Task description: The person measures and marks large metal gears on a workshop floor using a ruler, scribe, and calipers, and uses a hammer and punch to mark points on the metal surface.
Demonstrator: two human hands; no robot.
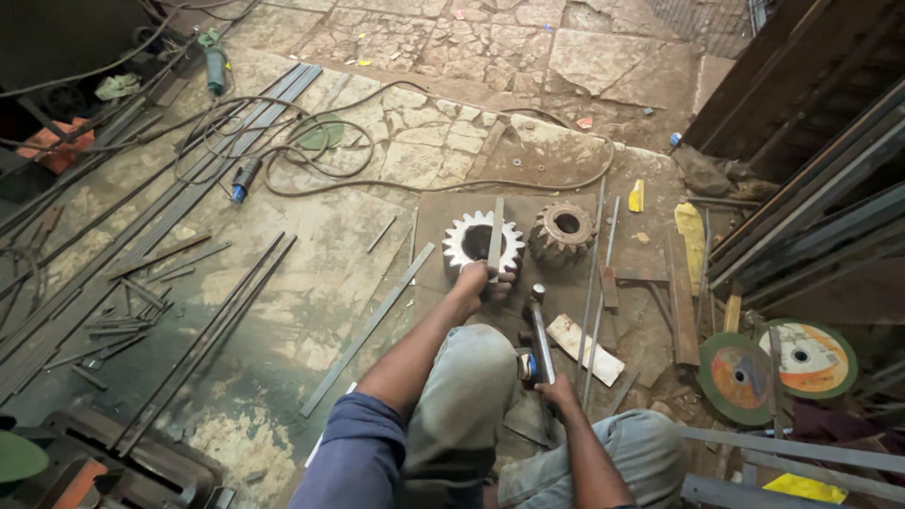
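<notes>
Left hand (479,280) is wrapped around the lower end of a flat metal strip (496,236), fingers closed on it, holding it roughly upright across the face of a light-grey toothed gear (462,247). The gear lies flat on a steel plate (434,212) on the floor, right in front of the person's knees. A second gear (563,232), rusty brown, sits just beside it on the right, not touching as far as I can tell.

Right hand (554,386) is closed around the handle of a hammer (539,332); the head points away from the person, near the left hand, above the plate.

Around: a pale rectangular block (586,349) lies just right of the hammer, thin rods (596,283) run alongside. Two cutting discs (778,363) lie at far right, overlapping. Long flat bars (368,330) and steel strips (203,344) are scattered on the stone floor to the left, with cables (311,151) coiled further back.
</notes>
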